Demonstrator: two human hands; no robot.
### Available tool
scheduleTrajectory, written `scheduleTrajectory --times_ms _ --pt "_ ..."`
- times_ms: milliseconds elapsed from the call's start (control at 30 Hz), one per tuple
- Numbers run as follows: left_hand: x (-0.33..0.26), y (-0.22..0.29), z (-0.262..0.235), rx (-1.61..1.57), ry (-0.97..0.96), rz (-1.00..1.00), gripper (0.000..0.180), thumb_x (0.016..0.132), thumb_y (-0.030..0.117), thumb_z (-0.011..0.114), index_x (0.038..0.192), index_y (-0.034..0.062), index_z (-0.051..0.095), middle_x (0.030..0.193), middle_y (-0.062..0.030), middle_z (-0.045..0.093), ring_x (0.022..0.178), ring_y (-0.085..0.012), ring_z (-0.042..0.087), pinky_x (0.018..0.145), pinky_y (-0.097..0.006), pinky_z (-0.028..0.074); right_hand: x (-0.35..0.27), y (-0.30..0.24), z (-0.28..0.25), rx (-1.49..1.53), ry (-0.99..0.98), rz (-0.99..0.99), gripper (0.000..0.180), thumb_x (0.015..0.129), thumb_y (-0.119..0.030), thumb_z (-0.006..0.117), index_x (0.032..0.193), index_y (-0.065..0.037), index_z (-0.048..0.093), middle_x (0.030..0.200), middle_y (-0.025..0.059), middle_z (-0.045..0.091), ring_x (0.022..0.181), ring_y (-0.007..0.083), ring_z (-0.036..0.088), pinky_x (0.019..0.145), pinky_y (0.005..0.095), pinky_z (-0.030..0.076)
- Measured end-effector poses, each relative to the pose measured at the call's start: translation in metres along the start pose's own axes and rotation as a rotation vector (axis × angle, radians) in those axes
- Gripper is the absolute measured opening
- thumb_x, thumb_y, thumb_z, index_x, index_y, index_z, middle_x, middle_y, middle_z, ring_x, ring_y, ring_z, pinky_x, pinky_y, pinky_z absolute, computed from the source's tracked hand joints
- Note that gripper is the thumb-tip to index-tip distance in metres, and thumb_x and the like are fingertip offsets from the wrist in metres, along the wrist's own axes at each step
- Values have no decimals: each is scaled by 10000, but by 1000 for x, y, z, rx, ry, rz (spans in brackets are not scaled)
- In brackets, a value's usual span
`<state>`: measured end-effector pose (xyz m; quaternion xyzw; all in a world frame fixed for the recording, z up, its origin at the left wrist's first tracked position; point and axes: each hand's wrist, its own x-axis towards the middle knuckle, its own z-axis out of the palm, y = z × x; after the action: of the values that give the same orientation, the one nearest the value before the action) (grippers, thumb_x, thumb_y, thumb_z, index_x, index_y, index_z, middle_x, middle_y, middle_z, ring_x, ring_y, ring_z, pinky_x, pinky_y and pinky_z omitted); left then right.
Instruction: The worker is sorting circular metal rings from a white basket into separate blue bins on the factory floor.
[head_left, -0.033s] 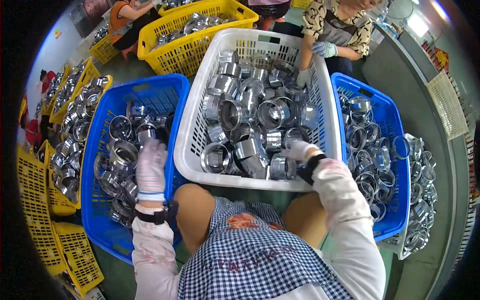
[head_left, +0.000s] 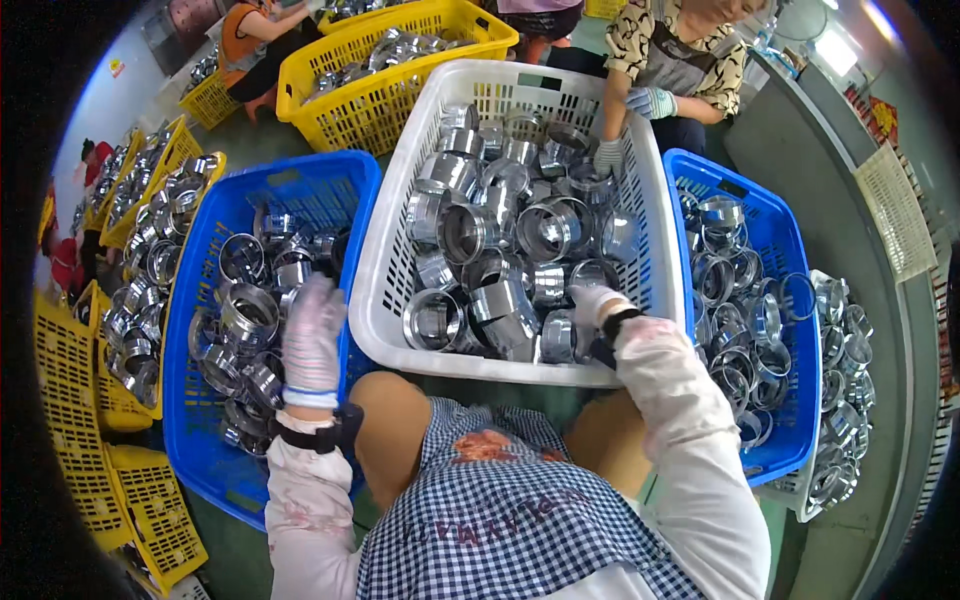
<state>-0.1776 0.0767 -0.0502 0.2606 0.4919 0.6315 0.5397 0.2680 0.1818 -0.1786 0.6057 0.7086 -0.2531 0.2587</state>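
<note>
My left hand (head_left: 314, 335), in a pale striped glove, is over the right side of the left blue basket (head_left: 362, 215). Its fingers look stretched out, and I see nothing held in them. Metal rings (head_left: 249, 312) lie heaped in that basket beside the hand. At the near right corner of the white basket (head_left: 480, 364), my gloved right hand (head_left: 598, 303) reaches in among shiny metal rings. One ring (head_left: 558, 336) lies right beside its fingers; the fingertips are hidden, so a grip cannot be made out. Another ring (head_left: 594, 274) rests just beyond this hand.
A second blue basket (head_left: 803, 400) with thinner rings stands to the right. Across from me, a co-worker's gloved hand (head_left: 608, 157) reaches into the white basket. Yellow baskets (head_left: 350, 122) of metal parts stand at the back and left. A grey counter (head_left: 850, 215) runs along the right.
My left hand has shifted slightly right, toward the white basket. My right hand has moved a little to the right at the rings.
</note>
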Motion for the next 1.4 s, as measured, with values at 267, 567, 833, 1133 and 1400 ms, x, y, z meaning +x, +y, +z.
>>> scheduleTrajectory --times_ms 267,567,833,1133,1400 --pt "-40 -7 66 332 -359 15 446 986 350 556 1293 26 554 1201 -91 605 1069 -232 607 967 -363 467 -2 -43 -13 -313 171 -263 283 940 -222 529 1179 -261 674 1132 66 693 1093 261 657 884 411 533" --pt "-83 -58 126 771 -600 402 349 966 339 585 1021 -3 627 895 -175 617 840 -341 590 797 -395 475 -132 -74 -86 616 888 -764 483 763 74 578 1217 -82 636 1032 171 692 948 338 675 845 379 541" --pt "-108 -18 138 81 -478 73 334 965 356 606 940 28 661 783 32 603 733 -54 536 661 -242 456 -195 -85 -107 317 1204 -767 463 747 -8 591 1197 -101 648 933 123 703 863 311 677 778 412 526" --pt "-78 -11 144 -159 -520 -321 383 986 335 558 1174 12 641 1071 -56 678 962 -139 641 883 -295 515 -239 -124 -126 -304 1272 -1247 262 756 -198 604 1008 -140 648 1034 24 657 916 196 652 764 366 511" --pt "-69 29 142 -301 -434 -55 527 972 403 541 1315 3 515 1190 -145 642 1031 -270 669 895 -428 561 -197 -108 -65 -482 893 -1463 287 920 -95 536 1184 -63 645 1048 15 654 936 186 603 874 336 494"
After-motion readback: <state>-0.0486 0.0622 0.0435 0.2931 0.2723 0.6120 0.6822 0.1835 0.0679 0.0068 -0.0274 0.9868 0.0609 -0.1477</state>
